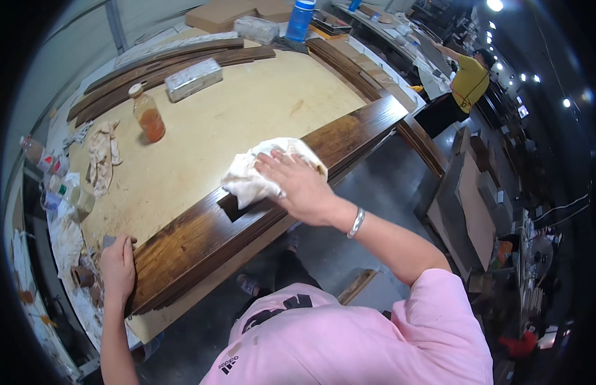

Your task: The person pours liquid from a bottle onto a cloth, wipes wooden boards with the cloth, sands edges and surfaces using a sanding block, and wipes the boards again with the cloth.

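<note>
A long, dark brown wooden board [189,242] with a glossy face lies slantwise along the near side of the worktable, with a dark rectangular cutout showing near its middle. My right hand [301,186] presses a crumpled white cloth [246,176] onto the board, covering part of the cutout. The cloth carries brownish stains. At the board's left end my left hand [118,266] is closed, its fingers curled against the edge. A small grey piece [110,241] shows beside those fingers; whether the hand grips it or the board is hard to tell.
On the yellowish tabletop [246,102] stand a bottle of orange-brown liquid [149,115] and a wrapped silvery block [194,79]. Dark wooden strips [163,70] lie behind, near a blue bottle [300,22]. Plastic bottles [44,157] and a stained rag [104,157] sit left. Another person [470,83] stands far right.
</note>
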The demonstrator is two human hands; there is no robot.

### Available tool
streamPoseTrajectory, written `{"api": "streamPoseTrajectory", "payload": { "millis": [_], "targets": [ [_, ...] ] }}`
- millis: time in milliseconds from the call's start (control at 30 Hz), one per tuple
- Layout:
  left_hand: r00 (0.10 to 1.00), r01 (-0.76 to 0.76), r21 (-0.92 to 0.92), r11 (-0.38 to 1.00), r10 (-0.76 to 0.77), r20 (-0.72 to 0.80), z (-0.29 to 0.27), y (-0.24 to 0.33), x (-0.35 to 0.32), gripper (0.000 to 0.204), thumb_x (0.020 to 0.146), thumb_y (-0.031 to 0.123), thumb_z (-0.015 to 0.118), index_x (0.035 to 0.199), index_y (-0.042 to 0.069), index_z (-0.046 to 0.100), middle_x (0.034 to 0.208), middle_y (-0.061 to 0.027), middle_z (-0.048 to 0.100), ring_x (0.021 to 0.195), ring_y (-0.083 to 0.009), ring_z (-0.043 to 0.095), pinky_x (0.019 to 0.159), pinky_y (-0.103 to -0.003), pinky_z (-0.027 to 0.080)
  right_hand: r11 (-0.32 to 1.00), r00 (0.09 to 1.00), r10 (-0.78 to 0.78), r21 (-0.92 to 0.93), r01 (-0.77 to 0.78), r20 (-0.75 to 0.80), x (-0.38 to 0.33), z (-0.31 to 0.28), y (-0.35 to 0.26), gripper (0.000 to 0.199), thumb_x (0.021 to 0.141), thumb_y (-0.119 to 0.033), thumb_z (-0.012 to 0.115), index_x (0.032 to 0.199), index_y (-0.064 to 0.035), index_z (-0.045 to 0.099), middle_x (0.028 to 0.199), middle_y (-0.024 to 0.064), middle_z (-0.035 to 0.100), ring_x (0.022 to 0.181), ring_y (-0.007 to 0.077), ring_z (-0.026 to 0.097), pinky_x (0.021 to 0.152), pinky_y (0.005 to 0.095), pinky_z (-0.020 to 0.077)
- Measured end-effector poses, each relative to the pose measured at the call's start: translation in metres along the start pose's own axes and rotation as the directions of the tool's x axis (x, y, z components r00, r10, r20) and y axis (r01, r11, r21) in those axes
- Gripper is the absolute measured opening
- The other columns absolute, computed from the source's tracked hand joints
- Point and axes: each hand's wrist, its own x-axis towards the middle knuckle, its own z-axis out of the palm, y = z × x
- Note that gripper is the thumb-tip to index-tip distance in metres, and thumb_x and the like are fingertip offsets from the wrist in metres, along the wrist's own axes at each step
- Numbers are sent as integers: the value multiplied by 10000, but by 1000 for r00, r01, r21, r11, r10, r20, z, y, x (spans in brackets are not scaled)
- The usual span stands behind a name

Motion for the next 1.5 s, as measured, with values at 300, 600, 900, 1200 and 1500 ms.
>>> {"api": "streamPoseTrajectory", "payload": {
  "millis": [300,600,900,1200,1500],
  "targets": [
    [999,43,-19,999,-43,20,4,-2,4,214,1005,126,484,944,-21,628,709,-207,596,649,-344,600,633,-406,444,860,864,501,-83,-504,-54,-51,-44,209,529,948,-139,581,1461,-70,474,1440,202,533,1368,340,475,1161,403,357],
    [989,143,29,989,-144,18,4,-7,2,183,974,68,495,934,-49,631,691,-155,596,636,-216,584,620,-335,437,622,623,763,-68,-780,-174,-77,-82,390,436,995,-311,527,1332,-38,569,1280,273,617,1232,423,562,1062,468,418],
    [899,350,-347,870,-417,-138,16,26,27,160,976,74,595,999,-64,673,815,-92,695,739,-138,653,692,-288,510,227,705,709,948,-223,-4,43,-104,361,457,1074,-405,456,1235,-7,613,1134,82,703,968,169,688,844,326,540],
    [886,-66,-218,974,-44,-462,95,236,181,344,916,94,675,1240,-18,652,1144,-110,719,989,-206,681,861,-330,539,-393,920,9,848,-357,391,183,-48,164,570,1084,-463,372,1433,-21,455,1396,131,576,1267,233,580,1069,381,491],
    [852,16,-748,663,-400,-336,56,162,158,150,942,93,660,966,-37,730,867,-36,728,789,-108,655,713,-263,504,357,864,269,790,-499,425,244,26,221,216,924,-163,623,999,32,679,904,128,706,847,183,663,756,328,533]
  ]
}}
